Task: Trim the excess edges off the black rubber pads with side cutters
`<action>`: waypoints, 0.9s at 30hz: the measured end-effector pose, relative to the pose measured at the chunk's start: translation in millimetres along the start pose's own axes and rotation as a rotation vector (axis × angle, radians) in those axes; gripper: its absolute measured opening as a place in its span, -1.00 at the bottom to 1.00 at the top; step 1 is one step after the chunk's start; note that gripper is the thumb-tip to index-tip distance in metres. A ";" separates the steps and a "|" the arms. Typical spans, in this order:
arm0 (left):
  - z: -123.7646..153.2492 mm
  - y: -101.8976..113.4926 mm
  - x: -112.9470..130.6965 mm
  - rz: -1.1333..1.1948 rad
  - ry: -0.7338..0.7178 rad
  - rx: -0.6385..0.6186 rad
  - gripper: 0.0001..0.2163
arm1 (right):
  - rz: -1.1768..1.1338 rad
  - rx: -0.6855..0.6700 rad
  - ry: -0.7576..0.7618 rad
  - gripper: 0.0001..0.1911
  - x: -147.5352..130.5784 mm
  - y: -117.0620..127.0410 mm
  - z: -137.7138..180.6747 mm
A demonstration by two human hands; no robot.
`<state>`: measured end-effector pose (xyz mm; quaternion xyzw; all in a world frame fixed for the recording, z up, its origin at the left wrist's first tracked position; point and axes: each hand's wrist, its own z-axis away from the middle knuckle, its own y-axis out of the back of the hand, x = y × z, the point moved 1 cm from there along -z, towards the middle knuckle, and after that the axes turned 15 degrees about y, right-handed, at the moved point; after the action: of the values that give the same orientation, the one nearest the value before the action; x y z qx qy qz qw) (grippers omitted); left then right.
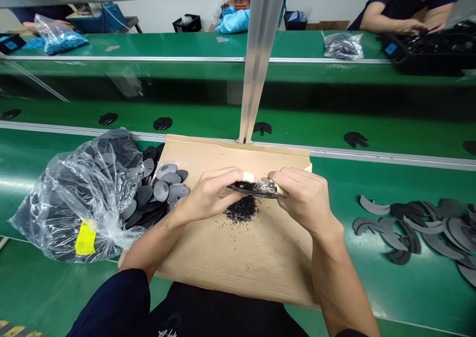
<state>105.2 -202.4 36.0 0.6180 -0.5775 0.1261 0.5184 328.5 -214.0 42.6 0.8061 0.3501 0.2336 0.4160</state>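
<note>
My left hand grips a dark oval plastic piece over the middle of the cardboard, with a pale wrap on one finger. My right hand is closed around metal pliers; their jaws meet the piece's right side, and most of the handles are hidden in my palm. Directly below lies a heap of tiny black plastic bits, scattered outward over the cardboard sheet. Left of my left hand, several dark oval plastic discs are piled at the sheet's edge.
A clear bag of dark discs stands at left. Curved grey-black pieces lie on the right. A metal post rises beyond the cardboard. Black parts dot the green belt. Across it, a co-worker's hands are beside a black bin.
</note>
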 end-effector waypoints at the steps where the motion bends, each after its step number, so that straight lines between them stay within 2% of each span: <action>1: -0.1 2.3 0.1 -0.023 -0.013 -0.008 -0.81 | 0.001 -0.022 0.000 -0.72 0.5 0.9 -0.1; 4: 0.0 7.9 1.5 -0.092 -0.033 -0.075 -0.73 | 0.035 -0.103 -0.007 -0.74 1.1 3.4 -1.8; 6: 0.5 10.0 2.5 -0.169 -0.021 -0.153 -0.75 | 0.030 -0.178 -0.005 -0.76 0.8 5.2 -2.9; 11: 1.7 17.3 2.2 -0.331 0.025 -0.254 -0.87 | -0.188 -0.338 -0.011 -0.84 2.3 15.9 1.5; 14: 1.0 19.6 2.2 -0.352 0.072 -0.275 -0.87 | -0.351 -0.317 -0.035 -0.95 4.2 23.4 5.7; 16: -0.1 17.8 3.9 -0.317 0.090 -0.295 -0.85 | -0.436 -0.272 -0.047 -0.84 3.5 25.1 5.4; 21: -3.8 12.0 4.4 -0.197 0.117 -0.331 -0.78 | -0.605 -0.147 0.006 -0.80 -2.5 19.3 -4.2; 25: -8.1 13.7 -5.5 -0.039 0.186 -0.328 -0.59 | -0.504 -0.127 0.066 -0.78 -4.5 16.0 -6.9; 27: -9.7 12.4 -10.2 -0.018 0.262 -0.341 -0.59 | -0.397 -0.157 0.078 -0.78 -6.4 15.5 -6.6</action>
<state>96.0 -186.3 38.6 0.5047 -0.5126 0.1011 0.6873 325.7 -221.9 58.6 0.6768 0.4985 0.2047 0.5016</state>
